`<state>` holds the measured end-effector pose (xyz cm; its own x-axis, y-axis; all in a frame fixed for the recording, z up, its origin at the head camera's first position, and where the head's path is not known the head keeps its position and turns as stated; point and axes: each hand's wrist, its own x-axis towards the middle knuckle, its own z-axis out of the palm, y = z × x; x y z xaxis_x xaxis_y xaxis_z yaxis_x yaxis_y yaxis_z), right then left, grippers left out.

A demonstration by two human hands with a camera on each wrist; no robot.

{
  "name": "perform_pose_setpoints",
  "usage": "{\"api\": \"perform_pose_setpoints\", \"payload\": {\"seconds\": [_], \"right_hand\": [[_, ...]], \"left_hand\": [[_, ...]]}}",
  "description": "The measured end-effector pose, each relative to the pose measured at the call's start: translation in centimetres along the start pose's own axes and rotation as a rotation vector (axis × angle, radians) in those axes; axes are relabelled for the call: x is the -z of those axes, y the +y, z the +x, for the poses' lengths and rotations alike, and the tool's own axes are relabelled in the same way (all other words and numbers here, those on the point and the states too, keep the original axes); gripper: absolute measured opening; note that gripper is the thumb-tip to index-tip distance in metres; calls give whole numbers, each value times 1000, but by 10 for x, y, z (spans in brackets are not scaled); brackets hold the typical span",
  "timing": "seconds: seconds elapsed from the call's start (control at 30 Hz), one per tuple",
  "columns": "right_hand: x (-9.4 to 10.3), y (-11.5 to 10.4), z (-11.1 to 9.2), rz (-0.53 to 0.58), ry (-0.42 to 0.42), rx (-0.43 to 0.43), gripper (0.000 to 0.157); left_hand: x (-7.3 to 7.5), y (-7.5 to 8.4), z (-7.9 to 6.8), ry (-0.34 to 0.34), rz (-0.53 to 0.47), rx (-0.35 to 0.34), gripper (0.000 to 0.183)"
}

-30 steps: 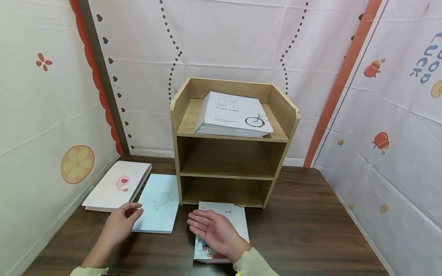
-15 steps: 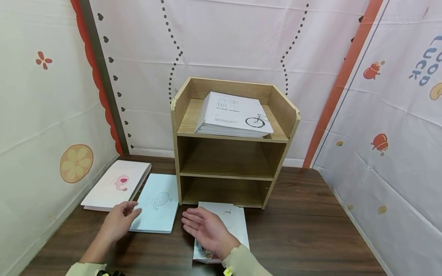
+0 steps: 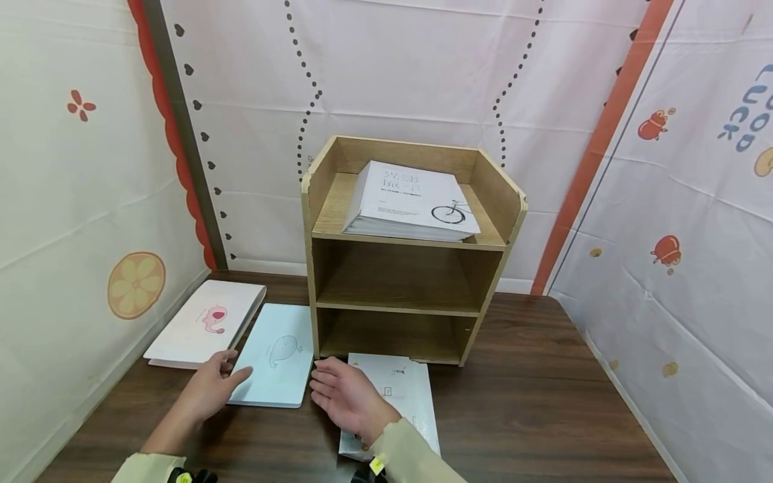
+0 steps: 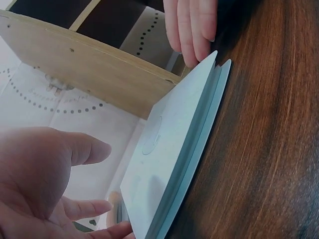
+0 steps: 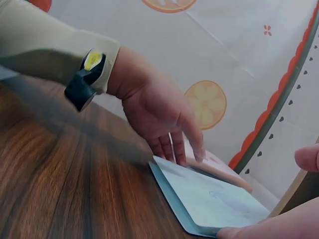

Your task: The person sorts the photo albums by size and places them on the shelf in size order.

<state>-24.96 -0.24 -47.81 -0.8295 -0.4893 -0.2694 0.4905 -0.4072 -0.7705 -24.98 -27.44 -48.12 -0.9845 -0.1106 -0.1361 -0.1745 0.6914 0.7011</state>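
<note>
A light blue notebook with a whale drawing lies flat on the table. At its left edge is my left hand, with the thumb raised above the cover and the fingers beside the edge. My right hand stands at the right edge, palm turned toward the notebook and fingers extended. One right fingertip appears to touch a corner of the notebook in the right wrist view. Below the right forearm lies a white book, partly covered by the hand and sleeve.
A white notebook with a pink elephant lies at the left, by the cloth wall. Behind the hands stands a wooden shelf; its left side adjoins the blue notebook. On its top lies a thick book with a bicycle picture.
My right hand has moved left, from over the white book to the blue notebook's right edge. My left hand has shifted only slightly. More of the white book's cover shows.
</note>
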Motion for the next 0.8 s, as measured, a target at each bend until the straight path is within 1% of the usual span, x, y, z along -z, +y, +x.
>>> {"api": "perform_pose_setpoints", "payload": {"seconds": [0.23, 0.5, 0.63, 0.8], "right_hand": [[-5, 3, 9, 18, 45, -24, 78], [-7, 2, 15, 26, 95, -8, 78], [-7, 2, 16, 25, 98, -7, 75], [-7, 4, 17, 15, 100, -10, 71]], "left_hand": [[1, -1, 0, -21, 21, -6, 77], [1, -3, 1, -34, 18, -1, 75], [2, -3, 1, -18, 13, -2, 73], [2, -6, 1, 20, -5, 33, 70]]}}
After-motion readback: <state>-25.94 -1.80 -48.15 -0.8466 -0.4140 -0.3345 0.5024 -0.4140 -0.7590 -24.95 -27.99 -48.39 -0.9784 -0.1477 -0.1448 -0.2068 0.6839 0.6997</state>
